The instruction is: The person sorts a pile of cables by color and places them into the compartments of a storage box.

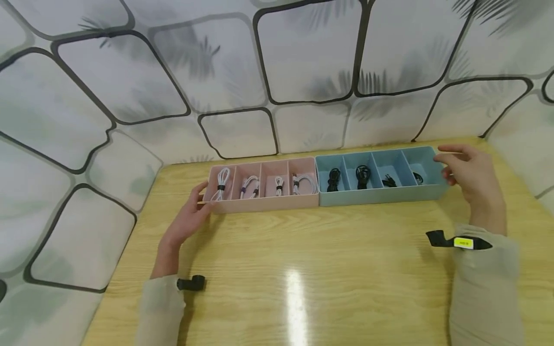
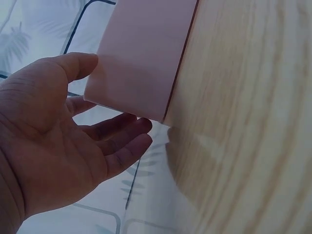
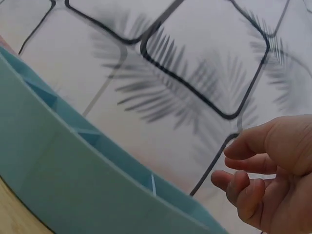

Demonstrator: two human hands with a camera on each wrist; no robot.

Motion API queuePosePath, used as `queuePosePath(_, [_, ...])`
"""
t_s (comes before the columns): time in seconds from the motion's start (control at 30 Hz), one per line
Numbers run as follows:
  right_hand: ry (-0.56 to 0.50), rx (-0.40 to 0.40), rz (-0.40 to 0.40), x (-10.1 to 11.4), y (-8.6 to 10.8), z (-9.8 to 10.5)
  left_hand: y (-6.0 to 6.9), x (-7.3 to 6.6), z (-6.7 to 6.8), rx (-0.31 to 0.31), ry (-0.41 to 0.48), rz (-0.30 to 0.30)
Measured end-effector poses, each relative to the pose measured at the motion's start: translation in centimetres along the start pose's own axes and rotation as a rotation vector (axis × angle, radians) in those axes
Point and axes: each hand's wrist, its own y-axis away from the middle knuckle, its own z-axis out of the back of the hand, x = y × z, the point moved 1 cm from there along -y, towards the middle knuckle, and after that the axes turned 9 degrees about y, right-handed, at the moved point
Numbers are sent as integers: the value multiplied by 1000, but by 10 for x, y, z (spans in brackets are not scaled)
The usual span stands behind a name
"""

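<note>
A pink four-compartment box [image 1: 268, 205] and a blue four-compartment box [image 1: 381, 196] stand end to end on the table. Tied white cables, one of them a looped cable [image 1: 222, 179], lie in the pink compartments. The blue ones hold tied black cables, such as a thick bundle [image 1: 362, 176]. My left hand [image 1: 190, 218] is at the pink box's left end; in the left wrist view its thumb touches the corner and the relaxed fingers lie along the end. By the blue box's right end, my right hand [image 1: 473, 175] hovers with loosely bent fingers, holding nothing.
The wooden table [image 1: 259, 269] extends in front of both boxes and reflects a bright streak of light. Behind and to the left rises a patterned white covering [image 1: 311, 53] with dark outlines and leaf prints. Both sleeves carry black wrist straps.
</note>
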Motion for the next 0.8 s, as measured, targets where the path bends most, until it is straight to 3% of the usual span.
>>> queuePosePath(0.13, [-64,-46,65,10,7,-1,-5,-6,3,19,-9,-8])
queuePosePath(0.3, [58,-64,189,23,13,-19,-6,-9,5,-4,-48,-17])
queuePosePath(0.53, [279,-56,340,37,22,-56,1,-7,2,-97,-134,-55])
queuePosePath(0.63, [368,-30,426,45,27,-72,6,-8,-3,-135,-207,-59])
queuePosePath(0.8, [455,57,559,51,31,-97,8,-19,-14,-155,-276,-120])
